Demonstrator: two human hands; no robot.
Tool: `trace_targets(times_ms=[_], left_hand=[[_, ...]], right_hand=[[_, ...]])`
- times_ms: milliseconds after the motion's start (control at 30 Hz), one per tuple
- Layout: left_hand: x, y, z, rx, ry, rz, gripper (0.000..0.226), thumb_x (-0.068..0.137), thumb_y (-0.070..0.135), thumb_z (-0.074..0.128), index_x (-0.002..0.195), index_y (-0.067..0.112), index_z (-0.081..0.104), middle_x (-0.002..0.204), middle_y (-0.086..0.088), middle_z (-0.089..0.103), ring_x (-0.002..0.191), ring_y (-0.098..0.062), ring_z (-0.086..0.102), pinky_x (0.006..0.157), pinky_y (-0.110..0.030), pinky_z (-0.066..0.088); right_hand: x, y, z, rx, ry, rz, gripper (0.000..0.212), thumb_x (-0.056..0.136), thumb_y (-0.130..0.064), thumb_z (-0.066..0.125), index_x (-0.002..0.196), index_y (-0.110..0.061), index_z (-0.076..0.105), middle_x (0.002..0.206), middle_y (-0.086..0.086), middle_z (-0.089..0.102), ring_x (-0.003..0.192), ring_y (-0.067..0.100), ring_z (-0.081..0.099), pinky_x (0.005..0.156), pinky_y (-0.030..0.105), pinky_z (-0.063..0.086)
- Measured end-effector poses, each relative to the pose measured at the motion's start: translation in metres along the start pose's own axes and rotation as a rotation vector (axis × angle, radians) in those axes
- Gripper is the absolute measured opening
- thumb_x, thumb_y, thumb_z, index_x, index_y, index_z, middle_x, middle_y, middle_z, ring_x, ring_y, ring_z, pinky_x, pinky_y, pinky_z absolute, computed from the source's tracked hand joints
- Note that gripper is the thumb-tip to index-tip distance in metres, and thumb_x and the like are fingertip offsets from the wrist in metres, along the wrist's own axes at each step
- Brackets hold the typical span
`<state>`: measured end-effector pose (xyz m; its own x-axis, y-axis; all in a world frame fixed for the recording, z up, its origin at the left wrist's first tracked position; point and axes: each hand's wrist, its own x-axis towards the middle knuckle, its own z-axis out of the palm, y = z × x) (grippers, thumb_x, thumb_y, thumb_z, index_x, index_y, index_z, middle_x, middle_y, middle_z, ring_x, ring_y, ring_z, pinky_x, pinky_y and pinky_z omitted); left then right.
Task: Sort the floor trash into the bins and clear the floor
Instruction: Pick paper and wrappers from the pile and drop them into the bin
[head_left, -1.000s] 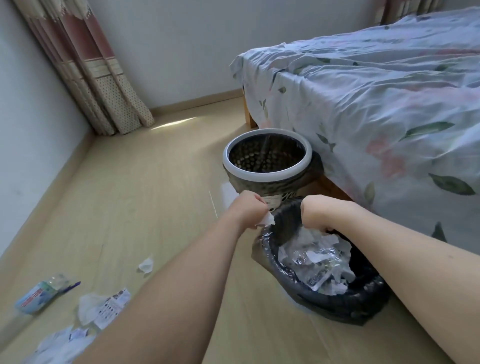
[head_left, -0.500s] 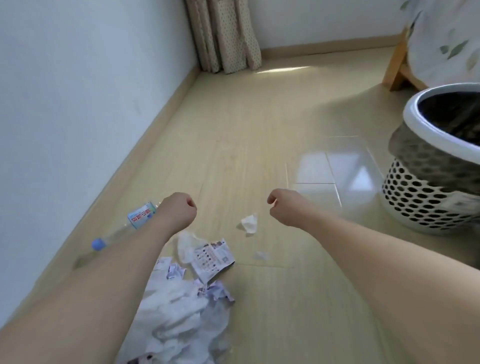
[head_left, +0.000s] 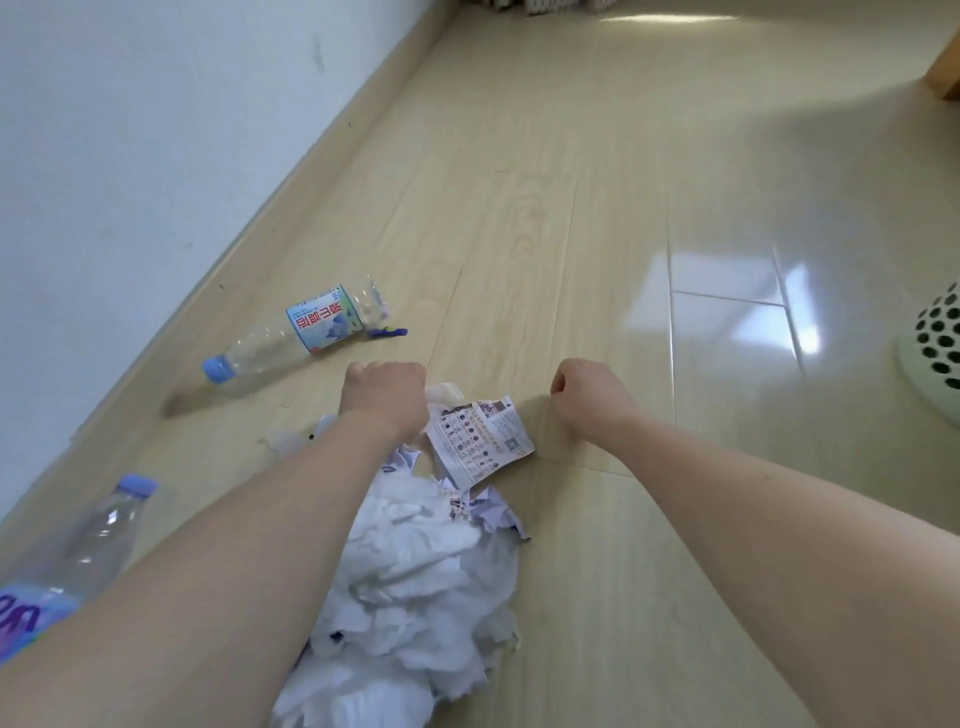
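**Both fists over the paper heap by the wall**

The left hand (head_left: 384, 397) hangs above the far end of a heap of crumpled white paper (head_left: 410, 587), its fingers curled under into a fist; whether they pinch any scrap beneath cannot be told, since the back of the hand hides the fingertips. The right hand (head_left: 589, 392) is curled as well, knuckles up, and holds nothing that shows. It hovers over bare wooden floor (head_left: 597, 234) just to the right of a printed leaflet (head_left: 480, 441), which lies flat and partly on the heap's far edge.

The trash is all on the floor. The heap runs from under the left forearm down to the bottom of the view, with torn printed scraps mixed into it. Beyond the left hand a clear plastic bottle (head_left: 298, 338) with a blue cap and a blue-and-white label lies on its side near the skirting board (head_left: 311, 171); a small blue and yellow object (head_left: 387, 331) lies touching its base end. A second clear bottle (head_left: 88, 551), blue-capped with a purple label, lies at the lower left, partly hidden by the left arm.

At the right edge a sliver of a pale perforated bin (head_left: 937, 338) stands on the floor, well apart from the heap
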<state>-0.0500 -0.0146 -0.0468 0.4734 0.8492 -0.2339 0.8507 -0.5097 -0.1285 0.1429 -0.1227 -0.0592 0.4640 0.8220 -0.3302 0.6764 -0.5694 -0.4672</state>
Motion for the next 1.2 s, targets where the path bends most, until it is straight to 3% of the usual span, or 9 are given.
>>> trace_targets(times_ms=[167,267,500,733,800,900,967,1033,1200], left_hand=[[-0.017,0.016,-0.053,-0.457,0.076,-0.068,0.01,0.092,0.016,0.045,0.087,0.017,0.054,0.087,-0.002,0.059,0.085,-0.027,0.057,0.067,-0.03,0.038],[-0.034,0.039,-0.096,-0.703,0.069,0.0,0.013,0.093,0.017,0.047,0.086,0.013,0.058,0.083,-0.003,0.06,0.074,-0.024,0.055,0.056,-0.027,0.039],[-0.101,0.158,-0.206,-0.925,0.021,0.294,0.015,0.088,0.017,0.053,0.084,0.006,0.062,0.073,-0.004,0.059,0.066,-0.023,0.051,0.063,-0.029,0.039],[-0.21,0.35,-0.261,-0.805,-0.017,0.659,0.013,0.082,0.013,0.053,0.071,0.014,0.06,0.074,-0.003,0.061,0.07,-0.021,0.056,0.059,-0.026,0.041],[-0.237,0.398,-0.254,-0.682,-0.018,0.734,0.011,0.083,0.016,0.053,0.076,0.018,0.061,0.082,-0.003,0.065,0.082,-0.024,0.061,0.068,-0.029,0.048],[-0.264,0.451,-0.225,-0.366,-0.054,0.802,0.014,0.086,0.021,0.052,0.093,0.021,0.064,0.096,-0.003,0.067,0.093,-0.026,0.061,0.086,-0.039,0.047],[-0.269,0.467,-0.206,-0.188,-0.053,0.831,0.018,0.087,0.024,0.049,0.098,0.023,0.064,0.098,-0.002,0.067,0.098,-0.027,0.06,0.09,-0.042,0.04],[-0.261,0.464,-0.205,-0.199,-0.052,0.836,0.021,0.09,0.033,0.048,0.102,0.026,0.064,0.101,0.0,0.067,0.101,-0.025,0.059,0.093,-0.041,0.041],[-0.189,0.392,-0.237,-0.444,0.034,0.654,0.026,0.088,0.023,0.047,0.106,0.025,0.066,0.111,0.001,0.068,0.104,-0.023,0.061,0.094,-0.038,0.048]], right_hand=[[-0.029,-0.007,-0.042,0.228,-0.012,-0.005,0.015,0.087,-0.006,0.046,0.087,-0.014,0.059,0.096,0.005,0.064,0.084,0.022,0.065,0.069,0.031,0.055],[-0.06,-0.013,-0.095,0.329,-0.002,0.013,0.015,0.088,-0.005,0.047,0.09,-0.01,0.061,0.083,0.001,0.061,0.065,0.012,0.059,0.053,0.02,0.046],[-0.185,0.05,-0.268,0.173,0.19,0.076,0.012,0.088,-0.008,0.053,0.086,-0.013,0.063,0.081,0.003,0.067,0.064,0.016,0.063,0.063,0.029,0.055],[-0.316,0.2,-0.349,0.226,0.382,0.378,0.015,0.084,-0.004,0.055,0.074,-0.009,0.065,0.075,0.011,0.065,0.066,0.024,0.058,0.07,0.037,0.056],[-0.338,0.239,-0.339,0.233,0.381,0.457,0.016,0.079,-0.002,0.053,0.065,-0.007,0.06,0.069,0.01,0.063,0.062,0.024,0.055,0.065,0.038,0.056],[-0.357,0.283,-0.309,0.236,0.269,0.529,0.015,0.081,-0.004,0.051,0.074,-0.007,0.064,0.072,0.011,0.064,0.062,0.025,0.059,0.058,0.034,0.053],[-0.359,0.298,-0.294,0.247,0.166,0.556,0.021,0.085,-0.003,0.048,0.089,-0.006,0.067,0.079,0.013,0.066,0.068,0.027,0.066,0.061,0.035,0.057],[-0.35,0.299,-0.295,0.235,0.131,0.554,0.023,0.088,-0.002,0.046,0.099,-0.005,0.067,0.086,0.015,0.069,0.074,0.028,0.07,0.068,0.039,0.061],[-0.298,0.247,-0.32,0.228,0.371,0.399,0.018,0.091,-0.009,0.047,0.093,-0.01,0.065,0.087,0.008,0.066,0.077,0.023,0.067,0.068,0.034,0.059]])
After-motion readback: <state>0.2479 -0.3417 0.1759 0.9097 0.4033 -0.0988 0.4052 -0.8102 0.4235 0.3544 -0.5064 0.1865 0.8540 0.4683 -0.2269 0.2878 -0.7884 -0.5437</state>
